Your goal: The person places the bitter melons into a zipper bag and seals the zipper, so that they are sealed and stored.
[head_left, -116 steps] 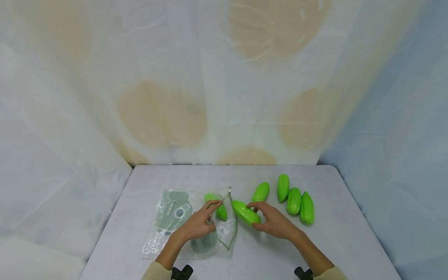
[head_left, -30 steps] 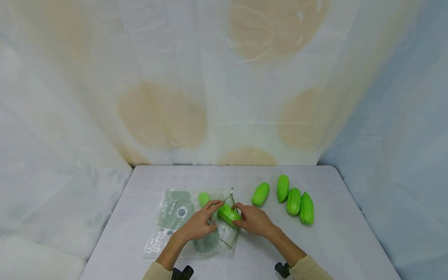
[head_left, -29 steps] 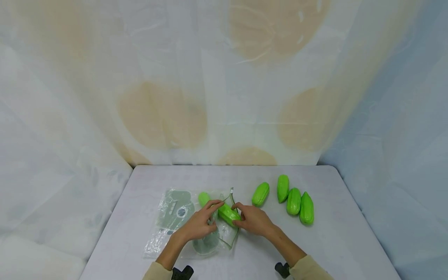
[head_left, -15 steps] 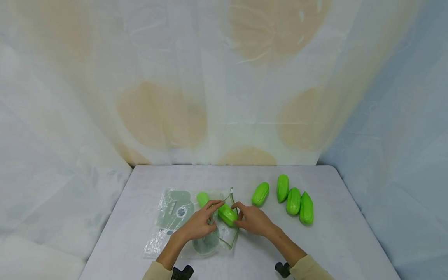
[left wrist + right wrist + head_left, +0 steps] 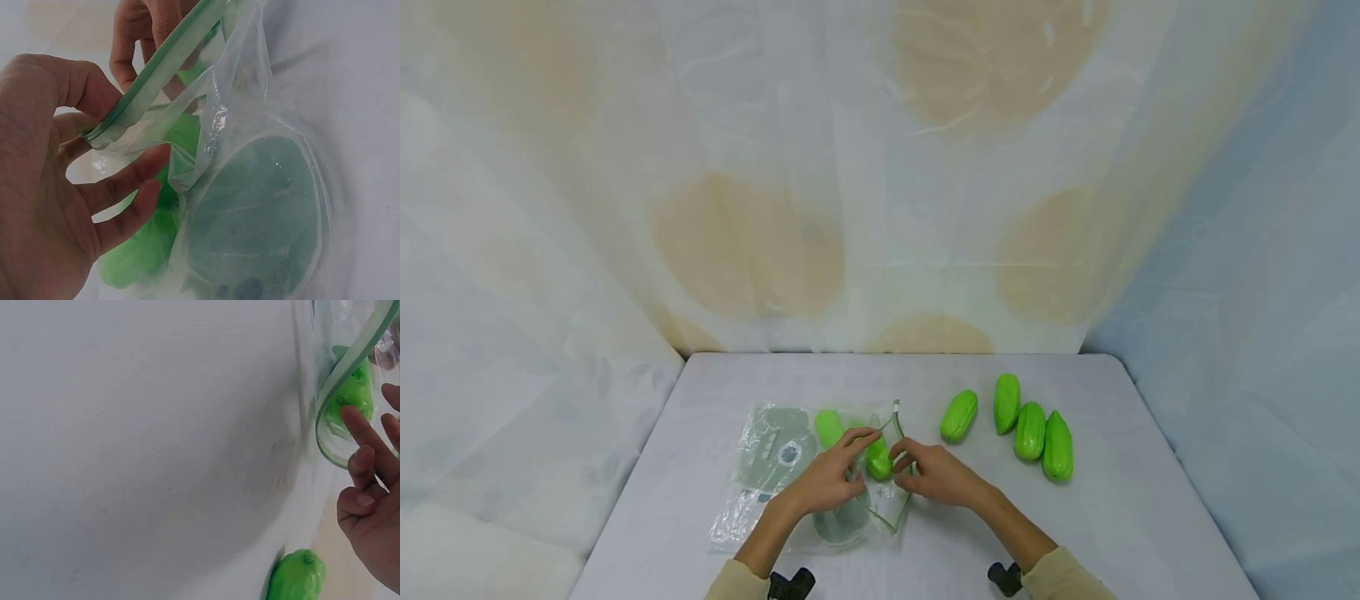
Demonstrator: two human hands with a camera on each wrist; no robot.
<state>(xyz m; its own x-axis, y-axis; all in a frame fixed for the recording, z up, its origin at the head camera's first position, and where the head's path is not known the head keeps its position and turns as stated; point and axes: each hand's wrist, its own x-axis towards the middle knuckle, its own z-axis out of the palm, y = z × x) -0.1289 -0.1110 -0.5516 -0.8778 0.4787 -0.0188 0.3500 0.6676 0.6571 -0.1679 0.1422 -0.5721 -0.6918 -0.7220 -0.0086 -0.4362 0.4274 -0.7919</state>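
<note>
A clear zip bag (image 5: 882,504) with a grey-green print lies at the middle left of the table, its green-edged mouth held apart. My left hand (image 5: 823,479) pinches the bag's zip edge (image 5: 147,81) between curled fingers, the other fingers spread against the plastic. Inside are two plump green toy cucumbers: one (image 5: 828,425) deeper in, another (image 5: 878,461) just within the mouth. My right hand (image 5: 942,475) is at the opening. One straight fingertip (image 5: 349,414) reaches past the rim to the nearer cucumber's end, the other fingers loosely bent and holding nothing.
Right of the bag, one green cucumber (image 5: 958,416) lies by itself. Beyond it are three more, including a middle one (image 5: 1029,431), grouped close together. A white cloth covers the table (image 5: 1112,542), and a patterned curtain (image 5: 880,208) hangs behind its far edge.
The cucumber my right hand was gripping has slid left into the bag, and that hand has let go of it. The deeper cucumber has shifted left slightly. My left hand stays on the bag's edge.
</note>
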